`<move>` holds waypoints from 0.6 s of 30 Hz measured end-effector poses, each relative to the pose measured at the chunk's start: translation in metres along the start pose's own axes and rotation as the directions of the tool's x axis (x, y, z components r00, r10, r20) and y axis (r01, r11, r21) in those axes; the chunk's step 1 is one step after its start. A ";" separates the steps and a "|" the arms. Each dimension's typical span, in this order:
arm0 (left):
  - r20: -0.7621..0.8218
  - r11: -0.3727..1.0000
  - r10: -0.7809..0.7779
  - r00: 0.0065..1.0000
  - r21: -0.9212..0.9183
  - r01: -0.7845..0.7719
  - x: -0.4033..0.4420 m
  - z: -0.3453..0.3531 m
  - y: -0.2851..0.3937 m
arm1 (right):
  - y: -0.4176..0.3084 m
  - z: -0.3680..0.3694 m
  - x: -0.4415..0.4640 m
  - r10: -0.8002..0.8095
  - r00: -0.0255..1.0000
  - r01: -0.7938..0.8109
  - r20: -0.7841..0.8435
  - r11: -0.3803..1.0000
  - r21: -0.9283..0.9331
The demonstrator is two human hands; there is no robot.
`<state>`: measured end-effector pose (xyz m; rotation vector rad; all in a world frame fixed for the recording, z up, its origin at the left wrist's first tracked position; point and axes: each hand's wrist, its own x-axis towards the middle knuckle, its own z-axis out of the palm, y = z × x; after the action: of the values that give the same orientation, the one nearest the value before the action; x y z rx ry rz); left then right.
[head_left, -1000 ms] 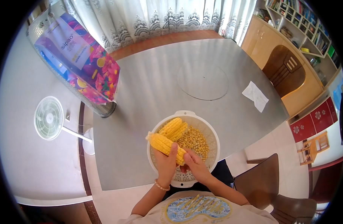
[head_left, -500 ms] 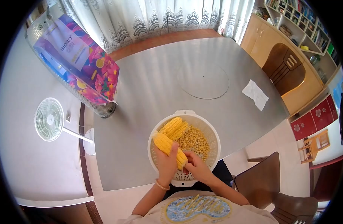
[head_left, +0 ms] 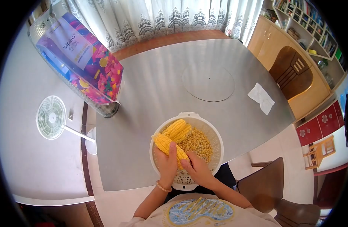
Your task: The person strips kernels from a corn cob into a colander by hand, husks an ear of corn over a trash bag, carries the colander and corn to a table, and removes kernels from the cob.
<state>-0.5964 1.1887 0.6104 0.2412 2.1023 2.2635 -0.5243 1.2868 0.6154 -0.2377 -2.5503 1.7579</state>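
Observation:
An ear of corn (head_left: 162, 143) is held slantwise over the white colander (head_left: 220, 149), its upper end near the left rim. My left hand (head_left: 166, 166), with a beaded bracelet at the wrist, wraps round the cob with the thumb along its top. At the lower end, my right hand (head_left: 198, 171) grips the same cob, its thumb pressed on the kernels; some of its fingers are hidden. More corn cobs (head_left: 177, 129) lie inside the colander at the back left. Beside them is a heap of loose corn kernels (head_left: 198, 143).
The colander sits at the near edge of a grey table (head_left: 151, 87). A colourful bag (head_left: 87, 56) in a mesh holder stands at the left. A white tissue (head_left: 261, 98) lies to the right. Brown chairs (head_left: 263, 181) stand near right, and a white fan (head_left: 51, 117) is left.
My right thumb has come up onto the lower end of the cob, where the fingers were at its tip before. The cob has shifted slightly up and left. The view has tilted a little.

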 end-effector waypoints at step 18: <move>-0.039 0.989 0.004 0.999 0.149 0.002 0.000 -0.012 -0.008 | -0.005 0.002 0.000 0.034 0.999 -0.027 -0.032 0.975 0.221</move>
<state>-0.5991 1.1777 0.6020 0.2043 2.2944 2.1308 -0.5248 1.2825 0.6196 -0.2983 -2.3136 2.0075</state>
